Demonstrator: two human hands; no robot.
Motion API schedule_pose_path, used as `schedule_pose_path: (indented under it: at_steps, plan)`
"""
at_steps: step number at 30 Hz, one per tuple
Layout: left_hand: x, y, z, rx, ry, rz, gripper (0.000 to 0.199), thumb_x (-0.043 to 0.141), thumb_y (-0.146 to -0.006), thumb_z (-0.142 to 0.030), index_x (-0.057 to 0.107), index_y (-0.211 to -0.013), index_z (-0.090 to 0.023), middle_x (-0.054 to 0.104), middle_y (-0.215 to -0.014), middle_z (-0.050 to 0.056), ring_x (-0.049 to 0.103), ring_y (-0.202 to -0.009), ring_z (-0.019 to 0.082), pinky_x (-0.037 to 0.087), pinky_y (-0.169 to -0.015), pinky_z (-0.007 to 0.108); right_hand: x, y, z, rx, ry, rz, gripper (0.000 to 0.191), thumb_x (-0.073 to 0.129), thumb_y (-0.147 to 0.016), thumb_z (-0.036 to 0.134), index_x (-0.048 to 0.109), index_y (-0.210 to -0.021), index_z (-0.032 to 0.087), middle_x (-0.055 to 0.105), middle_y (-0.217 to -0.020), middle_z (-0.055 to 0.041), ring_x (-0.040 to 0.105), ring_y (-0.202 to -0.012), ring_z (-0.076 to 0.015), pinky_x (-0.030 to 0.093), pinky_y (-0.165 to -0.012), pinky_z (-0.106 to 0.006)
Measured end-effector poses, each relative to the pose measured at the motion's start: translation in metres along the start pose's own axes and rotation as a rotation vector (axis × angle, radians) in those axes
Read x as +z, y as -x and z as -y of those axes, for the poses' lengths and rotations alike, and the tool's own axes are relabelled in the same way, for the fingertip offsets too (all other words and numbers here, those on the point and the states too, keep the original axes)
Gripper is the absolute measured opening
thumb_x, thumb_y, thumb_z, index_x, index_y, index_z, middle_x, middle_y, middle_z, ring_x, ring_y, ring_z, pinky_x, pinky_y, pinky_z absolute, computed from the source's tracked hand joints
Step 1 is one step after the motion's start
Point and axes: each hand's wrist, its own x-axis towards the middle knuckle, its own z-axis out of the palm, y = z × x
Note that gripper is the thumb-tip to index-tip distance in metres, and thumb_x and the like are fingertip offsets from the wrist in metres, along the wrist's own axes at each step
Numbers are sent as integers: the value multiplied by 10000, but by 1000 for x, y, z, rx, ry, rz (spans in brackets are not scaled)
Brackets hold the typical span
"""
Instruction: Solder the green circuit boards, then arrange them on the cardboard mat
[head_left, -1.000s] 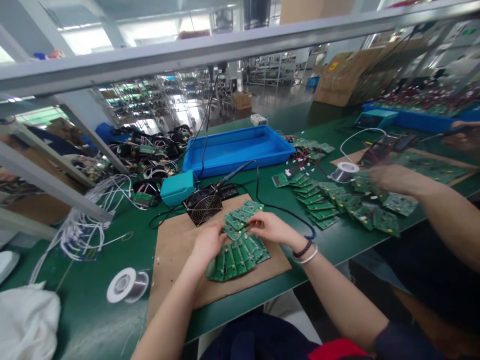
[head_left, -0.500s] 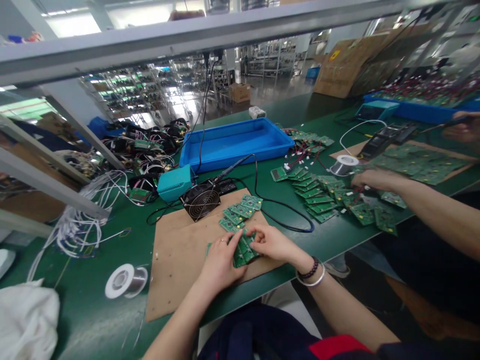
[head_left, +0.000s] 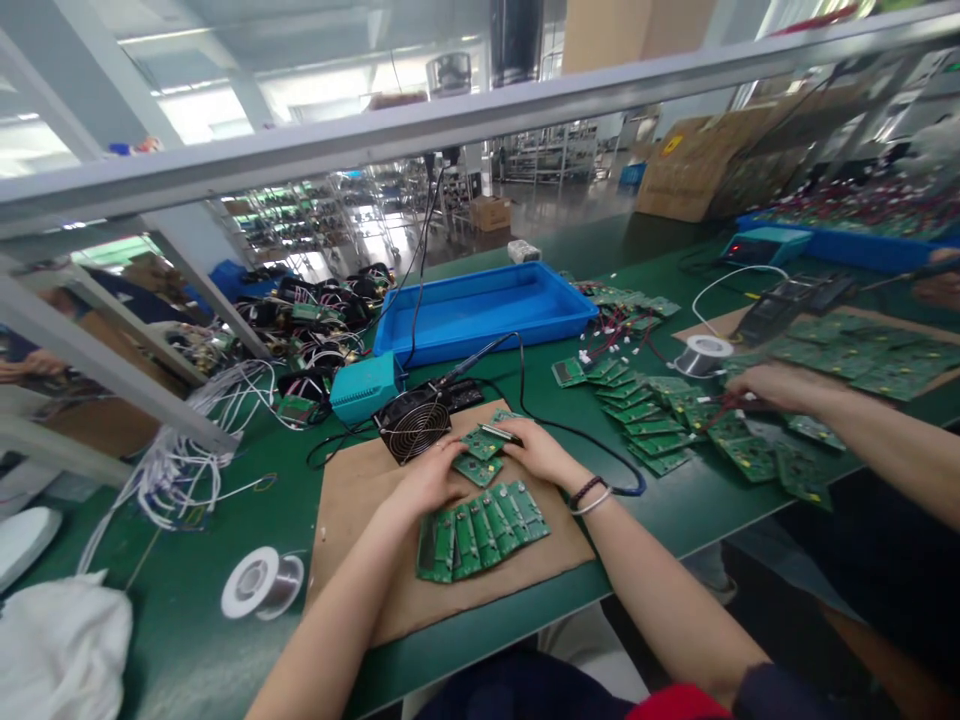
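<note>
A fanned row of several green circuit boards (head_left: 484,532) lies on the brown cardboard sheet (head_left: 367,590). Beyond that row, my left hand (head_left: 433,475) has its fingers at the left edge of a small group of green boards (head_left: 478,470). On the right side of the same group, my right hand (head_left: 536,448) is closed on boards, some of them tilted edge-on. The fingertips of both hands are partly hidden by the boards. Behind my left hand stands a black fan (head_left: 415,430).
A blue tray (head_left: 487,345), a teal soldering station (head_left: 366,388) and a cable lie behind the cardboard. Solder spools stand left (head_left: 259,583) and right (head_left: 703,355). More boards (head_left: 649,425) and a co-worker's arm (head_left: 795,390) are at the right; white wires (head_left: 172,450) lie left.
Both hands have moved away from the near boards to the group farther back. The near boards now show as a fanned row, and the far boards are gathered between the hands. The view has shifted slightly.
</note>
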Motion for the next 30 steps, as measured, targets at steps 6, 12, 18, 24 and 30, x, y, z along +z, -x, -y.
schedule_pose_path:
  at_steps: [6, 12, 18, 24, 30]
  plan:
    - [3, -12, -14, 19, -37, -4, 423, 718, -802, -231, 589, -1202, -181, 648, -1212, 126, 620, -1147, 283, 483, -1019, 435, 2, 4, -13, 4, -27, -92, 322, 591, -810, 116, 714, -1100, 183, 718, -1146, -120, 628, -1135, -273, 437, -1055, -508]
    - [2, -20, -23, -12, 48, -76, 221, 588, -881, -195, 636, -1097, -198, 672, -1176, 105, 627, -1123, 254, 450, -1053, 416, 0, 3, -17, 29, -34, -146, 301, 586, -822, 135, 723, -1083, 195, 732, -1123, -101, 647, -1101, -262, 470, -1025, -481]
    - [-12, 8, -29, -181, 317, -315, 332, 412, -963, -386, 624, -1101, -172, 681, -1098, 117, 638, -1031, 256, 496, -974, 418, -3, 7, -20, 38, -46, -189, 272, 569, -864, 206, 722, -1084, 159, 733, -1111, -128, 664, -1060, -275, 505, -970, -470]
    - [-22, 71, -34, -380, 687, -400, 742, 307, -864, -761, 634, -1038, -118, 686, -944, 122, 658, -803, 231, 575, -666, 341, 1, 11, -24, 2, -65, -193, 252, 594, -856, 250, 740, -1053, 194, 745, -1065, -110, 678, -1016, -277, 514, -951, -461]
    - [-13, 129, -20, -622, 779, -407, 779, 417, -749, -826, 651, -954, -111, 684, -840, 111, 649, -732, 214, 552, -598, 302, 3, 15, -33, -3, -78, -193, 278, 604, -857, 323, 732, -1075, 208, 736, -1094, -111, 665, -1050, -291, 499, -977, -482]
